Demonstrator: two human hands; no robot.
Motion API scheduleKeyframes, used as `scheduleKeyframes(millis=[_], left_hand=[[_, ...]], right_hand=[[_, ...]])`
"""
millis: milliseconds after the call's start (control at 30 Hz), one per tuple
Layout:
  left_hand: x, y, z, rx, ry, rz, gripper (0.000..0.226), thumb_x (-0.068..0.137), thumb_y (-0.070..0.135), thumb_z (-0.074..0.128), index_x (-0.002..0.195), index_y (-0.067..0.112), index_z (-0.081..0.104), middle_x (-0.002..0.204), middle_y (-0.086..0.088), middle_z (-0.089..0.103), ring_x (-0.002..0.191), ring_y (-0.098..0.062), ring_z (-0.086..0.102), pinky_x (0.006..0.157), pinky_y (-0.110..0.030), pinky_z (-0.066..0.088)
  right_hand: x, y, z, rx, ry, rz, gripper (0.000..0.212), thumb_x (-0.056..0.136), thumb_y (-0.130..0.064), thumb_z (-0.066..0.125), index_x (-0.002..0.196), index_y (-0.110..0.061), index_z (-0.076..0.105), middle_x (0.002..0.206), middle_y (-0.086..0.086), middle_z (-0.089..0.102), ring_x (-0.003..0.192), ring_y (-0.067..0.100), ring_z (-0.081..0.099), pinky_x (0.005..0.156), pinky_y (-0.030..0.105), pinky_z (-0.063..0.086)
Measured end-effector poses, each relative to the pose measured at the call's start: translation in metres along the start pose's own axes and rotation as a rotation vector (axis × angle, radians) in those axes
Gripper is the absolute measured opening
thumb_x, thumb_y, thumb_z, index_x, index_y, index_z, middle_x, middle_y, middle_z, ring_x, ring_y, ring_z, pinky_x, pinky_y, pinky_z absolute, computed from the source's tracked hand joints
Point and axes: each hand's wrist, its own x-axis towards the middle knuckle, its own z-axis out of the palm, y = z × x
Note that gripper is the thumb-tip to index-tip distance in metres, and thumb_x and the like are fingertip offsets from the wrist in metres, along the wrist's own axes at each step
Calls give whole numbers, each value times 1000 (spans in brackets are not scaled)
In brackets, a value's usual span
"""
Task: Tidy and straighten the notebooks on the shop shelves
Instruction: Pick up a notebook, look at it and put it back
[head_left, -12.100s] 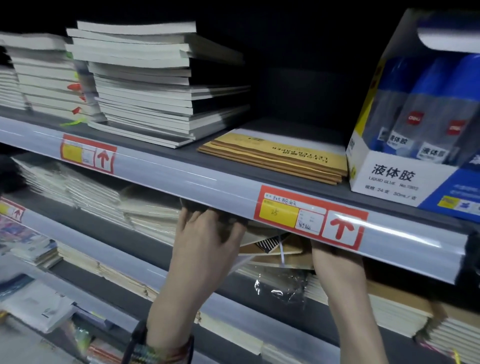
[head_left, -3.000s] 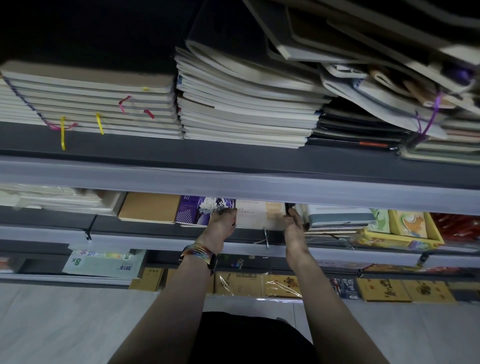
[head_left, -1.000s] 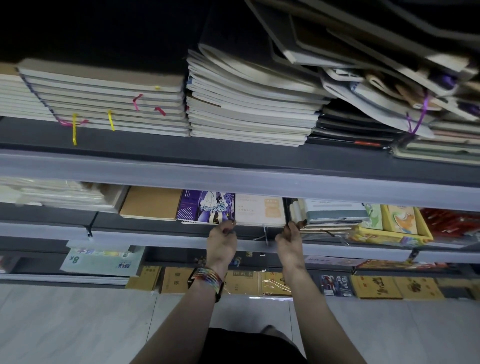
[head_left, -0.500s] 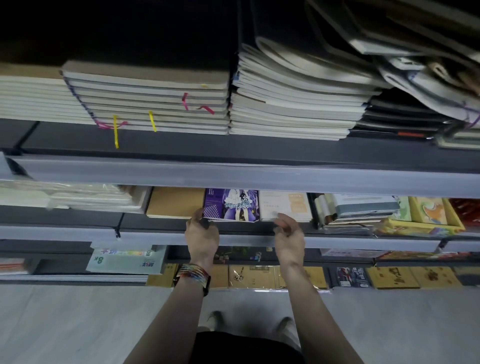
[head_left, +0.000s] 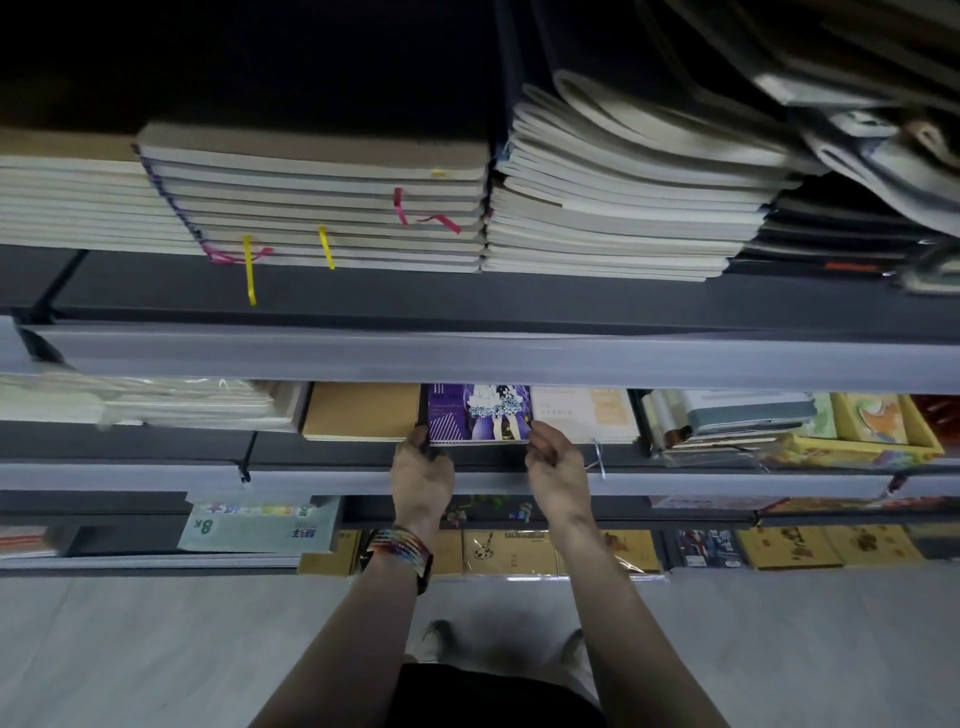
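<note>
A small stack of purple illustrated notebooks (head_left: 478, 413) lies on the middle shelf (head_left: 332, 453), between a plain brown notebook (head_left: 361, 411) and a cream notebook (head_left: 584, 413). My left hand (head_left: 422, 475), with a beaded bracelet at the wrist, grips the stack's front left corner. My right hand (head_left: 553, 465) pinches its front right corner. Both hands reach in from below the shelf edge.
The upper shelf (head_left: 467, 304) carries tall piles of grey notebooks (head_left: 322, 202) with ribbon markers and a sagging pile (head_left: 623, 197) to the right. Wrapped pads (head_left: 156, 402), a yellow box (head_left: 872, 431) and lower rows of booklets (head_left: 519, 551) surround the spot. Grey floor below.
Both hands have shifted left from the cream notebook to the purple stack and now hold its two front corners. The view has moved in closer.
</note>
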Motion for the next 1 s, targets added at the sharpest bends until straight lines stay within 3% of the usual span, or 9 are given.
scheduleKeyframes(millis=[100,167,300,567,700,833,1000], left_hand=[[-1,2,0,23,-11,5,33,98,5,49,129,12,56,117,-8,62,112,-27,60,86,-32,49],[-3,5,2,22,-3,-7,33,98,6,50,130,11,56,118,-9,63,112,-28,60,84,-31,48],[-6,5,5,10,1,-6,35,98,6,50,132,12,56,122,-11,64,109,-26,61,87,-35,53],[-6,3,6,-53,4,-80,37,99,6,49,135,13,53,122,-7,61,105,-20,57,80,-28,48],[1,11,6,-186,32,-224,28,100,8,51,128,11,57,117,-6,60,110,-22,54,93,-30,40],[10,21,8,-262,53,-330,23,100,8,52,121,6,58,120,-13,63,117,-27,57,107,-37,42],[11,19,11,-319,54,-299,27,100,4,48,126,-2,56,123,-20,62,122,-34,56,105,-39,43]], right_hand=[[-2,1,0,-30,0,-21,47,95,9,48,135,-16,56,123,0,62,116,12,57,88,9,46],[-6,2,2,-59,-4,-36,46,97,5,48,136,-17,55,128,0,58,118,11,54,94,15,48],[-10,4,6,-75,-9,-24,44,100,-1,49,141,-18,54,118,-5,51,114,10,49,103,32,50],[-16,1,10,-116,26,-41,47,101,-4,49,143,-24,50,118,-5,50,116,12,49,104,39,51],[-16,0,13,-106,33,-22,47,101,-5,49,144,-23,48,117,-7,51,115,11,49,107,42,48],[-17,-2,13,-94,49,-20,48,100,-3,48,142,-25,49,121,-3,54,121,16,51,108,43,46],[-18,1,13,-80,75,-15,44,101,-4,48,139,-24,53,135,2,56,124,16,49,108,41,47]])
